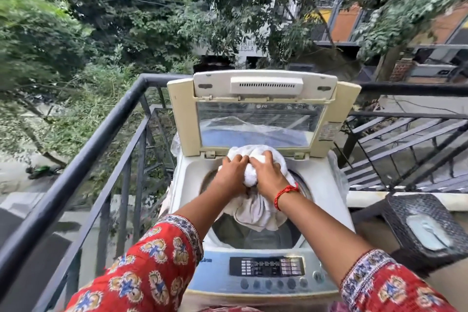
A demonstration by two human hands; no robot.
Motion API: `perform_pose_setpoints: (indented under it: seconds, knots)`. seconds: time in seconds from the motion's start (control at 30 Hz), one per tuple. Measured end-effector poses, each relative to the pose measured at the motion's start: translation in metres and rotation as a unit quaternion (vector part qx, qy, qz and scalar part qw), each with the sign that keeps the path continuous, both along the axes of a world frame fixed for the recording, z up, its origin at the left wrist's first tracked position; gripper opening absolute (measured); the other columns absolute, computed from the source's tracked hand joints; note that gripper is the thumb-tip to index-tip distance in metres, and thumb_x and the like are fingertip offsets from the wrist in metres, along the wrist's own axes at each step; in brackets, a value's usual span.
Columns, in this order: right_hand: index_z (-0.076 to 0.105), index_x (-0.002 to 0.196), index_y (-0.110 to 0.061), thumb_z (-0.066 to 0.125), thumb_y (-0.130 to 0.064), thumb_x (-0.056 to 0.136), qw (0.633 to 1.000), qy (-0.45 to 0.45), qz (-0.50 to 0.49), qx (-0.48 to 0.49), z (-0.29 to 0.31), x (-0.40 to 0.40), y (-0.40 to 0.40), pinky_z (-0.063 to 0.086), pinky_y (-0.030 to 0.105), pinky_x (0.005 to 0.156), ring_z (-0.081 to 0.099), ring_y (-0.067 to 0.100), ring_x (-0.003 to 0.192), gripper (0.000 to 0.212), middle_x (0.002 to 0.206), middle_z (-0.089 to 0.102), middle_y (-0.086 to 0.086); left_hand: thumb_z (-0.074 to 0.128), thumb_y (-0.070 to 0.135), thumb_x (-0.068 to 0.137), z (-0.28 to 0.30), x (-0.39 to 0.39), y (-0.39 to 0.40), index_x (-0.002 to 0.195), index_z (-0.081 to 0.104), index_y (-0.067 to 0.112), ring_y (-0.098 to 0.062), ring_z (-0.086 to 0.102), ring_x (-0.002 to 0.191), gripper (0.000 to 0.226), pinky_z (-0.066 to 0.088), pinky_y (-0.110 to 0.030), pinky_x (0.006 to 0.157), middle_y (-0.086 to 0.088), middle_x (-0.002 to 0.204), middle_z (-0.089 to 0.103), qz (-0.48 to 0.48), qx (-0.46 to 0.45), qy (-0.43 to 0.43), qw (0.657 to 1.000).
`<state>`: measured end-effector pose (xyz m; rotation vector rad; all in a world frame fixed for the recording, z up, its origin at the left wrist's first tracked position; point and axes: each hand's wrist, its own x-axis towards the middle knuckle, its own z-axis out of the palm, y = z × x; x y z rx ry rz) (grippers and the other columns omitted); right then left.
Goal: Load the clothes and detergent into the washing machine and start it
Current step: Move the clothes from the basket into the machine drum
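A top-loading washing machine stands on a balcony with its lid raised upright. Over the open drum I hold a bundle of white cloth. My left hand grips the bundle's left side. My right hand grips its top right, a red thread on the wrist. Part of the cloth hangs down into the drum. The control panel with buttons faces me at the front. No detergent is in view.
A black metal railing runs along the left and behind the machine. A dark wicker basket holding a pale object stands at the right. Stairs with black rails lie at the far right. Trees and buildings fill the background.
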<state>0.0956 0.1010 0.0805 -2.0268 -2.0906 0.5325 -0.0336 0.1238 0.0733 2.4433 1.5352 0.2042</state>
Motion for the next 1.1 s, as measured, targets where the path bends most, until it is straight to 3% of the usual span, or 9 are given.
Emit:
perform_pose_setpoints:
  seconds: [0.17, 0.67, 0.87, 0.93, 1.03, 1.1]
  knots:
    - [0.042, 0.135, -0.036, 0.056, -0.015, 0.088, 0.999, 0.017, 0.013, -0.031, -0.036, 0.006, -0.002, 0.041, 0.043, 0.100, 0.050, 0.042, 0.114, 0.054, 0.146, 0.014, 0.011, 0.081, 0.042, 0.061, -0.036, 0.004, -0.004, 0.137, 0.037, 0.015, -0.032, 0.043, 0.113, 0.092, 0.037, -0.043, 0.097, -0.005, 0.129, 0.047, 0.009, -0.044, 0.031, 0.999]
    - [0.042, 0.132, -0.037, 0.066, -0.018, 0.082, 0.993, 0.039, 0.037, -0.107, -0.118, 0.017, 0.018, 0.045, 0.046, 0.097, 0.047, 0.043, 0.114, 0.058, 0.145, 0.015, 0.009, 0.078, 0.039, 0.067, -0.119, 0.011, 0.011, 0.139, 0.034, 0.014, -0.036, 0.041, 0.111, 0.088, 0.047, -0.044, 0.089, -0.006, 0.129, 0.045, 0.050, -0.148, 0.037, 0.987]
    - [0.041, 0.134, -0.035, 0.069, -0.018, 0.080, 0.989, 0.036, 0.044, -0.138, -0.140, 0.022, 0.021, 0.044, 0.043, 0.097, 0.046, 0.043, 0.117, 0.064, 0.149, 0.011, 0.010, 0.080, 0.043, 0.066, -0.140, 0.012, 0.012, 0.134, 0.034, 0.019, -0.032, 0.038, 0.117, 0.085, 0.051, -0.048, 0.073, -0.002, 0.128, 0.043, 0.061, -0.180, 0.045, 0.981]
    - [0.039, 0.136, -0.036, 0.071, -0.016, 0.078, 0.985, 0.026, 0.044, -0.162, -0.145, 0.023, 0.021, 0.046, 0.044, 0.096, 0.046, 0.043, 0.117, 0.068, 0.152, 0.007, 0.010, 0.078, 0.045, 0.067, -0.146, 0.012, 0.011, 0.134, 0.033, 0.021, -0.030, 0.034, 0.124, 0.085, 0.052, -0.055, 0.077, 0.000, 0.133, 0.039, 0.058, -0.190, 0.061, 0.978]
    - [0.037, 0.138, -0.037, 0.071, -0.012, 0.079, 0.981, 0.006, 0.052, -0.186, -0.149, 0.025, 0.021, 0.048, 0.045, 0.095, 0.040, 0.044, 0.124, 0.072, 0.156, 0.002, 0.008, 0.075, 0.049, 0.069, -0.152, 0.014, 0.009, 0.141, 0.022, 0.023, -0.028, 0.019, 0.139, 0.093, 0.040, -0.071, 0.091, 0.004, 0.148, 0.023, 0.045, -0.212, 0.102, 0.971]
    - [0.038, 0.137, -0.037, 0.074, -0.016, 0.078, 0.980, -0.014, 0.057, -0.190, -0.149, 0.026, 0.022, 0.048, 0.049, 0.097, 0.030, 0.043, 0.133, 0.072, 0.157, 0.001, 0.006, 0.075, 0.050, 0.071, -0.155, 0.015, 0.009, 0.145, 0.016, 0.022, -0.028, 0.011, 0.144, 0.098, 0.036, -0.074, 0.095, 0.004, 0.154, 0.014, 0.035, -0.222, 0.114, 0.968]
